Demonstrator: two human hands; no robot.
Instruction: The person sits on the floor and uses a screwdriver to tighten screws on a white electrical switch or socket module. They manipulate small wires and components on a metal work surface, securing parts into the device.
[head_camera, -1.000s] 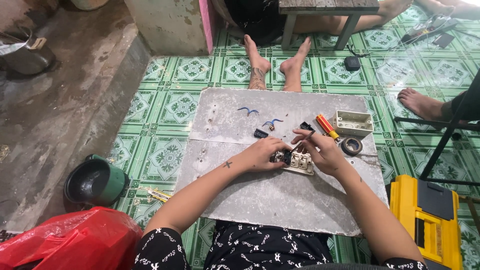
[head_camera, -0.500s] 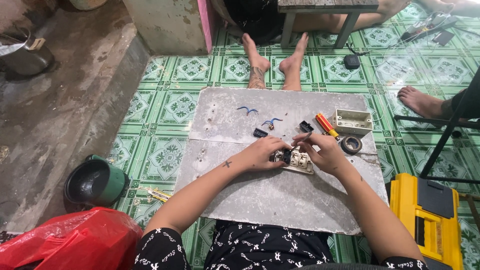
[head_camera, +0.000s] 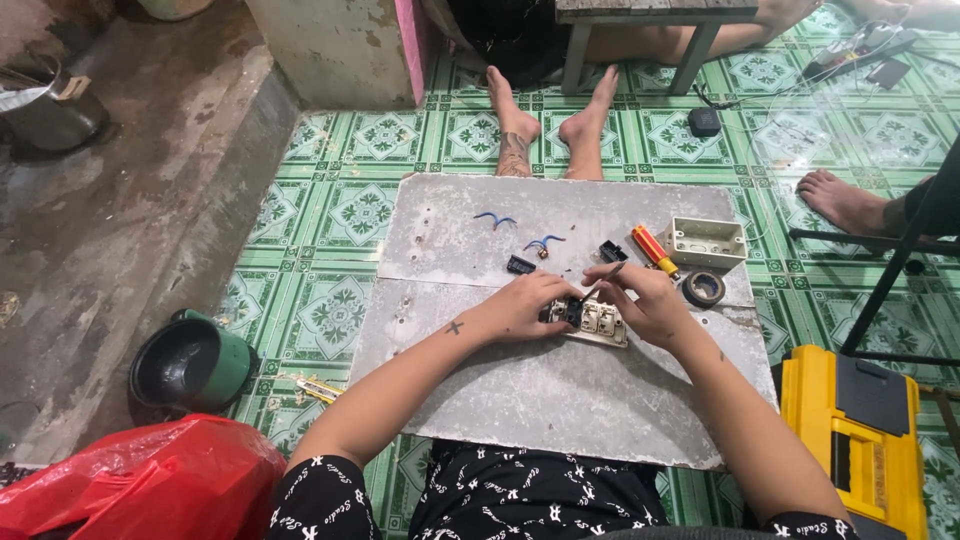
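Grey slab table (head_camera: 500, 390) carries a cream switch plate (head_camera: 597, 322) at its middle. Left hand (head_camera: 522, 306) has its grip pressed on the plate's left end; right hand (head_camera: 640, 300) pinches a thin tool (head_camera: 607, 277) above it. Orange screwdriver (head_camera: 652, 248) lies nearby.

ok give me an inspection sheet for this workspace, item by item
surface: grey slab lying on the green patterned floor tiles, scuffed.
job's things: cream switch plate on the slab; left hand steadies it, right hand holds a thin tool to it.
clutter: blue wire bits, small black parts, orange-handled screwdriver, cream junction box, tape roll.
fingers: bare, closed around plate and tool.
cables: thin leads on the tiles far right.
surroundings: yellow tool case, green bucket, red plastic bag, other people's bare feet.
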